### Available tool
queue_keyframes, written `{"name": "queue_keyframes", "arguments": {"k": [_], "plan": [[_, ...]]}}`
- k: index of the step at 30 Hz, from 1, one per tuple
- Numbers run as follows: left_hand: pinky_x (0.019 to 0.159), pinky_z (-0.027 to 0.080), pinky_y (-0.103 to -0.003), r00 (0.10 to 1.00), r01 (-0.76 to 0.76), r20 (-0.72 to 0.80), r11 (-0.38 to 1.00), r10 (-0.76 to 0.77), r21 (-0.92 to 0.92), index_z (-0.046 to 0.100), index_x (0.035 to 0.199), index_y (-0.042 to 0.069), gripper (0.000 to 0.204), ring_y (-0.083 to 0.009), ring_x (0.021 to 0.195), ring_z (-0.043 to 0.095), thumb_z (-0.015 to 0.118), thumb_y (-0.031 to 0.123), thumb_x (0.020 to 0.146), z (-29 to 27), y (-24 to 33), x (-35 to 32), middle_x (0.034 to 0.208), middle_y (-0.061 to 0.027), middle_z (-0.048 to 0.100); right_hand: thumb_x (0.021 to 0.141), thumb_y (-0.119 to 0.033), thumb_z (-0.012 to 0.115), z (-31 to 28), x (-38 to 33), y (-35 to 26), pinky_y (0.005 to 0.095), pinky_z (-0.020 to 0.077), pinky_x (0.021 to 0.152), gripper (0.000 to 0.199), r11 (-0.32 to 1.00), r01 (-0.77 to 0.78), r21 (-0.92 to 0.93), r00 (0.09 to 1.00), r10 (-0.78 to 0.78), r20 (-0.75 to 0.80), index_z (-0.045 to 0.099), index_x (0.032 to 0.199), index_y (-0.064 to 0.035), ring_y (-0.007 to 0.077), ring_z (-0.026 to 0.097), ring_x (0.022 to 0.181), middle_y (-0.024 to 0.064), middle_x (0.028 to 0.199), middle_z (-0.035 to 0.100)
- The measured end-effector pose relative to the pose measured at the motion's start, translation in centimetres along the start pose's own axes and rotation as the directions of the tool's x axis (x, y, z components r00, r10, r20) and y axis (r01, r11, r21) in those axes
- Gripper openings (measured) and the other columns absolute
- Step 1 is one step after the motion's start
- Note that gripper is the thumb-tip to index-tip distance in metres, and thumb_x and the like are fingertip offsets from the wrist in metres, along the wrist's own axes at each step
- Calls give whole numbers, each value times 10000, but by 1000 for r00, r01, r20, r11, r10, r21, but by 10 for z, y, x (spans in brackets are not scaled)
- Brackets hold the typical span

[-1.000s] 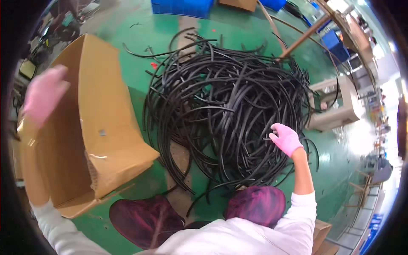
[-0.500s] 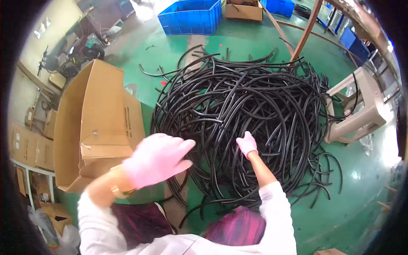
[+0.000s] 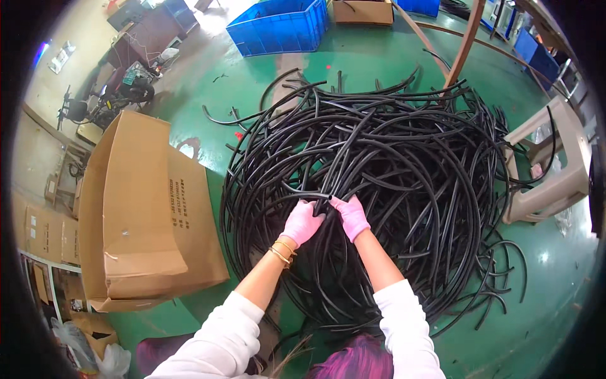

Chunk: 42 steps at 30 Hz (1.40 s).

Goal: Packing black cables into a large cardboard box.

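A: Where are the hands?
B: Both pink-gloved: left hand (image 3: 302, 222) and right hand (image 3: 351, 216), side by side, each closed around strands of the big tangled pile of black rubber hoses (image 3: 404, 164) on the green floor (image 3: 252, 82).
A: Anything left?
B: A large open brown cardboard box (image 3: 142, 215), just beside the pile.

So the tangled hose pile (image 3: 379, 170) sat in the middle of the floor (image 3: 555, 316), and everything else was placed around it. Cardboard box (image 3: 136, 215) lay just left of the pile, plastic stool (image 3: 555, 170) right of it. Behind the pile was a plastic crate (image 3: 278, 28), with a smaller carton (image 3: 363, 11) beside that. Both hands, left hand (image 3: 302, 222) and right hand (image 3: 351, 216), rested side by side on the pile's near part.
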<state>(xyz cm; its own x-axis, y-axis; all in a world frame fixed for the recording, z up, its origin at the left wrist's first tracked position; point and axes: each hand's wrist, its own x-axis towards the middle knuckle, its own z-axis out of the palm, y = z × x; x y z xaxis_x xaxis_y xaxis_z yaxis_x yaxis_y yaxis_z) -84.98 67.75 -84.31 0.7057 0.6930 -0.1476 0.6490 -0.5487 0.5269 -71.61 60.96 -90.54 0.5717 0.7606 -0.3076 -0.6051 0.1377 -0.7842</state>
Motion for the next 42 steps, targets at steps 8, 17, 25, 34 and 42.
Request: {"name": "queue_keyframes", "arguments": {"k": [8,17,25,34,42], "plan": [[891,496,-378,996,12,89,933,21,-360,641,1128,-9,336,-278,987,620,674,201,869,-34,19,-29,1098,-158,637,776,-47,750,13,-17,-35,302,514,717,195,995,-100,-18,968,93,-234,710,966,-30,140,647,774,27,892,699],[795,482,-231,985,47,-68,627,-159,-778,642,1210,24,310,-96,872,615,551,195,969,-124,-12,-64,1003,-27,668,863,-21,615,73,-168,-259,322,532,642,168,994,111,3,989,-110,98,557,1014,23,164,577,589,79,745,594],[810,471,-237,998,-12,34,639,59,-769,642,1225,40,353,-88,904,594,596,248,944,-129,16,-64,1017,-12,662,975,-73,492,111,-280,-444,240,346,535,238,928,335,164,823,-373,429,500,1175,55,57,336,553,-32,730,365],[753,480,-230,966,139,230,519,115,-843,646,1196,30,332,-77,820,598,605,238,940,-55,40,-81,952,6,663,739,-33,696,-20,-268,-273,285,536,556,213,649,-523,-553,811,578,-87,616,933,-3,136,618,561,51,697,621],[870,520,-357,959,-281,-79,896,271,-344,686,1040,15,270,-279,938,651,693,212,855,-45,61,-125,1011,-138,661,825,-162,727,-92,-330,-170,294,490,546,191,337,-504,-795,721,670,-174,583,881,-51,140,563,576,38,713,581]]}}
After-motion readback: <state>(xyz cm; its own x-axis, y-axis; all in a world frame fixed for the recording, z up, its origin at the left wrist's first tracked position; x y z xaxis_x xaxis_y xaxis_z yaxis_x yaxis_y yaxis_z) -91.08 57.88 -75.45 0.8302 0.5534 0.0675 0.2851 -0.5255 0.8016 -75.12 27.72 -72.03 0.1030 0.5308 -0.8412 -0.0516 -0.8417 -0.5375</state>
